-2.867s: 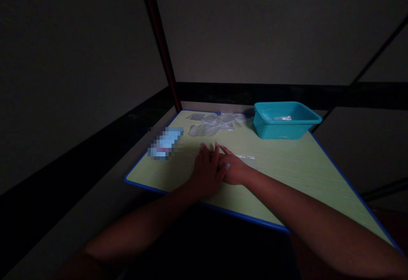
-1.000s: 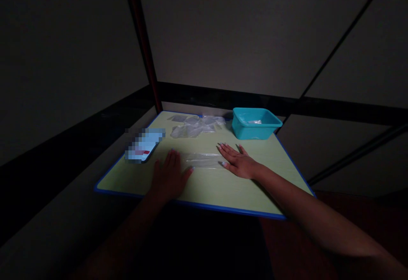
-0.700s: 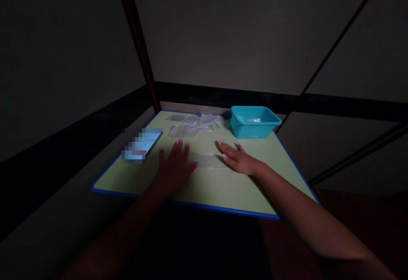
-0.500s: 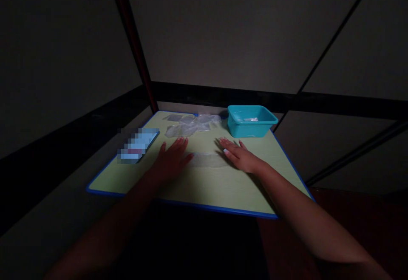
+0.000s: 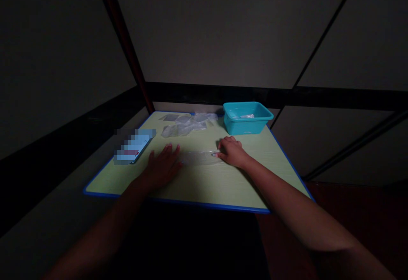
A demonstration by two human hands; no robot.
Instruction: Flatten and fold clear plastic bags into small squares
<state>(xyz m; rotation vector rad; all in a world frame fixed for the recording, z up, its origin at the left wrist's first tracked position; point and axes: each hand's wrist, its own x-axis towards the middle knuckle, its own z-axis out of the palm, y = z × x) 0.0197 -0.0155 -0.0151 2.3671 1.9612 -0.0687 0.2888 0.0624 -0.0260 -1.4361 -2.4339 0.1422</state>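
A clear, flat plastic bag (image 5: 198, 158) lies crosswise on the table between my hands. My left hand (image 5: 163, 165) rests at the bag's left end, fingers spread and nothing in its grip. At the right end, my right hand (image 5: 233, 151) is curled, its fingers bent down and the thumb stretched over the plastic. The fingertips seem to pinch the bag, though the hand partly hides that end. Farther back lies a loose pile of similar clear plastic bags (image 5: 183, 126).
A turquoise basin (image 5: 247, 125) stands at the back right with some clear plastic inside. To the left lies a phone (image 5: 135, 147), its screen blurred out. The pale table (image 5: 197, 190) has a blue edge, and walls stand behind it and on its left.
My right hand has gone from flat and stretched out to curled at the bag's right end. My left hand has slid slightly left and nearer, still spread. The view has shifted a little.
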